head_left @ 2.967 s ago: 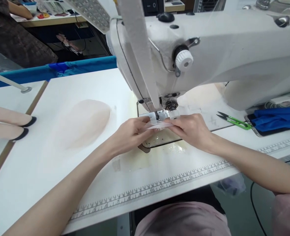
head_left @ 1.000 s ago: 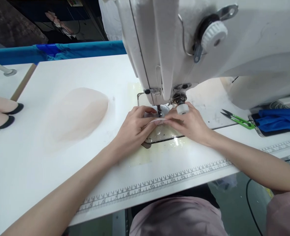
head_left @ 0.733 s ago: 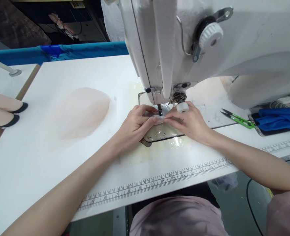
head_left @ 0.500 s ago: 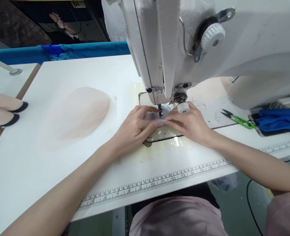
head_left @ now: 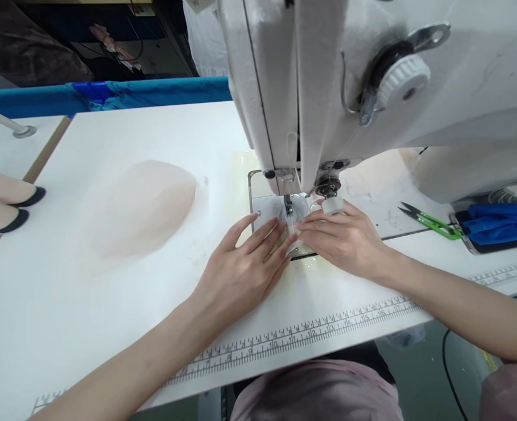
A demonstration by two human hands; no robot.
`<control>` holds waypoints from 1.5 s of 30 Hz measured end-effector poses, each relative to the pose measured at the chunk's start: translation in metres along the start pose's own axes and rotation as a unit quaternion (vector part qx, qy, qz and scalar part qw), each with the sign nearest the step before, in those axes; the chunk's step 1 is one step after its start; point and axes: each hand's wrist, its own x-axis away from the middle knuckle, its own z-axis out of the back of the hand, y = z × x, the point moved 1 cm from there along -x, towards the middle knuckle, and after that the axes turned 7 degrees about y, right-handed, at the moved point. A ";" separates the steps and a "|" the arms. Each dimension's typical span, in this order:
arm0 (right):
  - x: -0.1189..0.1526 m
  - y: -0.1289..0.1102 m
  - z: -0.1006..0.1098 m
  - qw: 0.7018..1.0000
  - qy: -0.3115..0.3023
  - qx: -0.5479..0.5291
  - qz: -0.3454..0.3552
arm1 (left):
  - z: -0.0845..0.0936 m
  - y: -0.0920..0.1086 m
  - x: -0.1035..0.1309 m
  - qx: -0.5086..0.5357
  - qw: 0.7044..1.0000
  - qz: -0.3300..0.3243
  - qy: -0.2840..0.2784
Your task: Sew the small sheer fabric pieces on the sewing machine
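A small translucent whitish piece (head_left: 292, 229), likely thin fabric, lies under the presser foot (head_left: 288, 204) of the sewing machine (head_left: 276, 105). My left hand (head_left: 245, 266) rests flat to the left, its fingers stretched out and thumb apart. Its fingertips press at the piece's left edge, just in front of the foot. From the right, my right hand (head_left: 346, 240) has its fingers drawn together, tips on the piece's right side; its thumb is hidden. A white knob on the machine partly covers that hand.
Sheer beige fabric (head_left: 148, 204) lies on the white table at left. Green-handled thread snips (head_left: 431, 221) and a phone under blue cloth (head_left: 504, 222) lie at right. A printed ruler (head_left: 285, 344) runs along the front edge. Two beige, black-tipped forms (head_left: 8, 196) protrude at far left.
My left hand has gone from pinching the translucent piece to lying flat with fingers spread, slightly nearer the front edge. My right hand has shifted slightly right and toward me. The view has shifted slightly.
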 end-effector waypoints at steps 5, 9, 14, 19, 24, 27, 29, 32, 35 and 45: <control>0.001 0.001 -0.002 1.000 0.011 0.004 -0.001 | -0.001 -0.004 -0.001 0.008 1.000 0.005 0.012; -0.001 0.005 -0.005 1.000 0.021 0.019 0.006 | -0.005 -0.008 -0.004 0.006 1.000 0.004 0.013; -0.005 0.009 -0.009 1.000 -0.008 0.025 -0.006 | -0.011 -0.014 -0.007 -0.010 1.000 0.013 0.015; -0.006 0.008 -0.007 0.999 -0.008 0.030 -0.012 | -0.014 -0.015 -0.005 -0.023 0.999 0.010 0.038; -0.003 0.004 -0.004 1.000 -0.020 0.019 -0.010 | -0.013 -0.014 -0.001 0.007 0.999 0.014 0.051; -0.001 0.004 -0.004 1.000 -0.021 0.020 -0.010 | -0.012 -0.014 0.000 0.019 0.998 0.011 0.050; -0.001 0.004 -0.005 0.999 -0.021 0.033 -0.006 | -0.012 -0.014 -0.001 0.017 0.999 0.006 0.050; 0.000 0.004 -0.005 0.998 -0.022 0.053 -0.004 | -0.012 -0.016 -0.002 0.018 0.999 0.011 0.043; -0.001 0.004 -0.005 0.998 -0.020 0.064 -0.003 | -0.013 -0.017 -0.003 0.028 0.999 0.021 0.040; -0.003 0.007 -0.008 0.996 -0.028 0.082 -0.004 | -0.016 -0.020 -0.007 0.004 0.999 0.008 0.052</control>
